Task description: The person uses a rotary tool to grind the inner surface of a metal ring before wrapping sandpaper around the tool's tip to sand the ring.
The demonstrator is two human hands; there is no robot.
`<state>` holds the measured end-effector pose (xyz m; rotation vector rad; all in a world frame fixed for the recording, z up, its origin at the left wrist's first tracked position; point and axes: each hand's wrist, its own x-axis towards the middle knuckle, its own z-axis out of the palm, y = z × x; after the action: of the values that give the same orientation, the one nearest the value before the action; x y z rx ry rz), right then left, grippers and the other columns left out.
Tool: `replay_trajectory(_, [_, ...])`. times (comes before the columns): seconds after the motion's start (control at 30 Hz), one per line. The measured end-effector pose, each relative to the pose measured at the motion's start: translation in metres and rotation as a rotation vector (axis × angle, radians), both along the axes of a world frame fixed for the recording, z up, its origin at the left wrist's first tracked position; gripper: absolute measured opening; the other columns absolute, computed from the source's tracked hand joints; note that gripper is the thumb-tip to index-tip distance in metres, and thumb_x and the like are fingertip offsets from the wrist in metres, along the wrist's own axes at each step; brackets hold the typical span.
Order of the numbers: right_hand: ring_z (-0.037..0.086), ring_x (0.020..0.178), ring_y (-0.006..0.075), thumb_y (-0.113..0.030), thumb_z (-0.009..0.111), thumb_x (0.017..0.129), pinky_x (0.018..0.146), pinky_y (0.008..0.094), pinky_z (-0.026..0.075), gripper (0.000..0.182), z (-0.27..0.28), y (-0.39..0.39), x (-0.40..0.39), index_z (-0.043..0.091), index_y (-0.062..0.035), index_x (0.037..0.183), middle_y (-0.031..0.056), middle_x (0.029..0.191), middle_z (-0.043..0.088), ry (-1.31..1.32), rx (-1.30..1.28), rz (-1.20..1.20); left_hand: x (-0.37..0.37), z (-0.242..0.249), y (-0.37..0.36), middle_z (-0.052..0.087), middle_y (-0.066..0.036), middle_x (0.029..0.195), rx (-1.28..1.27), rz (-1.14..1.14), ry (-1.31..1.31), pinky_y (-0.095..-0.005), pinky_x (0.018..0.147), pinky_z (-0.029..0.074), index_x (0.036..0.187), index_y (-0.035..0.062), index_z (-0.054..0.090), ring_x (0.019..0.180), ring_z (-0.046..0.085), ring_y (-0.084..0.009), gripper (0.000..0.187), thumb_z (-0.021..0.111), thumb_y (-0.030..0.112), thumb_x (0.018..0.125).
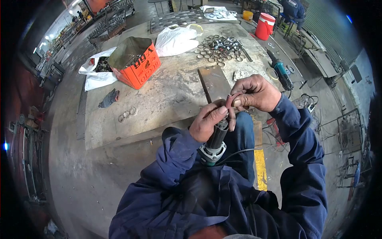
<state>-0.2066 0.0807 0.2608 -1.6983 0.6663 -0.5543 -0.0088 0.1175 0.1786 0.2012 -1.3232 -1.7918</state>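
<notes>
A power tool with a black neck and green-grey body point(215, 146) stands between my legs, its spindle end pointing up. My left hand point(209, 121) is closed around the top of that spindle, with the thumb against a reddish-brown strip point(229, 101). Above and to the right, my right hand point(256, 94) pinches the upper end of the same strip between thumb and fingers. The strip bends over at the spindle's tip. My fingers partly hide the tip. A cable runs from the tool to the right.
On the worktable point(159, 105) are a red-orange tin point(140, 68), white bags point(175, 41), a grey glove point(108, 98), metal rings point(210, 51), a flat metal plate point(215, 81) and a green angle grinder point(281, 71). Behind stand a red cooler point(264, 27) and a seated person point(293, 8).
</notes>
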Motion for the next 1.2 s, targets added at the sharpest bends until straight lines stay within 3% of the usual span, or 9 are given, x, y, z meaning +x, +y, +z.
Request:
replay_trajectory(0.03, [0.054, 0.067, 0.0042, -0.016, 0.064, 0.087, 0.056, 0.0195, 0.044, 0.019, -0.002, -0.001, 0.0, 0.064, -0.0011, 0.098, -0.0016, 0.075, 0.061, -0.006, 0.019, -0.005, -0.002, 0.002, 0.002, 0.058, -0.008, 0.077, -0.007, 0.0, -0.003, -0.0263, 0.07, 0.044, 0.095, 0.0015, 0.052, 0.073, 0.055, -0.0129, 0.034, 0.045, 0.035, 0.096])
replay_trajectory(0.1, [0.054, 0.067, 0.0041, -0.016, 0.064, 0.087, 0.057, 0.0194, 0.044, 0.018, 0.0, -0.003, -0.001, 0.063, -0.0014, 0.098, -0.0017, 0.074, 0.061, 0.019, -0.019, -0.006, -0.007, 0.004, 0.01, 0.058, -0.007, 0.077, -0.064, 0.242, 0.0, -0.0239, 0.063, 0.044, 0.098, 0.0022, 0.049, 0.07, 0.056, -0.0113, 0.026, 0.054, 0.027, 0.093])
replay_trajectory(0.2, [0.054, 0.067, 0.0038, -0.017, 0.064, 0.087, 0.057, 0.0195, 0.044, 0.018, -0.001, -0.004, -0.002, 0.063, -0.0018, 0.097, -0.002, 0.073, 0.06, 0.04, -0.056, -0.015, -0.013, 0.001, 0.012, 0.058, -0.006, 0.078, -0.084, 0.333, 0.065, -0.0215, 0.058, 0.044, 0.101, 0.0025, 0.047, 0.068, 0.056, -0.0101, 0.023, 0.059, 0.02, 0.091])
replay_trajectory(0.43, [0.054, 0.067, 0.0038, -0.016, 0.064, 0.087, 0.057, 0.02, 0.044, 0.017, -0.003, -0.002, -0.002, 0.062, -0.0017, 0.096, -0.0024, 0.074, 0.06, 0.051, -0.065, -0.074, 0.0, -0.003, 0.004, 0.058, -0.004, 0.08, -0.069, 0.247, -0.091, -0.0251, 0.067, 0.046, 0.102, 0.0014, 0.051, 0.071, 0.057, -0.0105, 0.026, 0.053, 0.026, 0.095])
replay_trajectory(0.5, [0.053, 0.067, 0.0039, -0.016, 0.064, 0.087, 0.058, 0.02, 0.044, 0.018, -0.002, -0.002, 0.0, 0.062, -0.0016, 0.097, -0.0026, 0.074, 0.06, 0.055, -0.09, -0.092, -0.001, -0.009, -0.001, 0.058, -0.009, 0.085, 0.082, 0.253, -0.055, -0.03, 0.067, 0.048, 0.099, 0.0018, 0.052, 0.072, 0.058, -0.0159, 0.025, 0.048, 0.026, 0.096])
replay_trajectory(0.8, [0.052, 0.07, 0.0038, -0.015, 0.065, 0.087, 0.061, 0.0212, 0.046, 0.026, -0.004, -0.004, 0.01, 0.063, -0.0028, 0.11, -0.0016, 0.083, 0.063, 0.035, -0.099, -0.114, -0.003, -0.009, -0.001, 0.06, -0.009, 0.079, 0.298, 0.16, 0.19, -0.0273, 0.065, 0.049, 0.109, 0.0056, 0.044, 0.067, 0.059, -0.0152, 0.02, 0.045, 0.021, 0.097])
replay_trajectory(1.03, [0.051, 0.07, 0.0045, -0.013, 0.063, 0.087, 0.06, 0.0204, 0.044, 0.02, -0.005, -0.009, 0.014, 0.065, -0.0031, 0.105, -0.0024, 0.086, 0.064, 0.008, -0.084, 0.012, 0.001, -0.007, -0.001, 0.058, -0.01, 0.074, 0.312, 0.11, 0.203, -0.0307, 0.062, 0.048, 0.107, 0.006, 0.045, 0.066, 0.058, -0.0179, 0.023, 0.05, 0.024, 0.095])
replay_trajectory(1.1, [0.05, 0.07, 0.0044, -0.013, 0.063, 0.088, 0.06, 0.0203, 0.043, 0.019, -0.004, -0.009, 0.016, 0.065, -0.003, 0.104, -0.0025, 0.086, 0.064, -0.023, -0.079, 0.045, 0.002, -0.013, 0.001, 0.059, -0.009, 0.076, -0.047, 0.236, 0.091, -0.031, 0.064, 0.048, 0.105, 0.0056, 0.047, 0.068, 0.058, -0.0175, 0.022, 0.053, 0.023, 0.093])
replay_trajectory(1.2, [0.049, 0.069, 0.0043, -0.014, 0.062, 0.088, 0.059, 0.0203, 0.042, 0.018, -0.002, -0.007, 0.018, 0.065, -0.0028, 0.102, -0.0027, 0.085, 0.063, -0.052, -0.074, 0.079, 0.001, -0.003, 0.01, 0.061, -0.008, 0.077, 0.018, 0.32, 0.011, -0.0264, 0.063, 0.047, 0.097, 0.0056, 0.048, 0.068, 0.059, -0.0125, 0.015, 0.056, 0.018, 0.092])
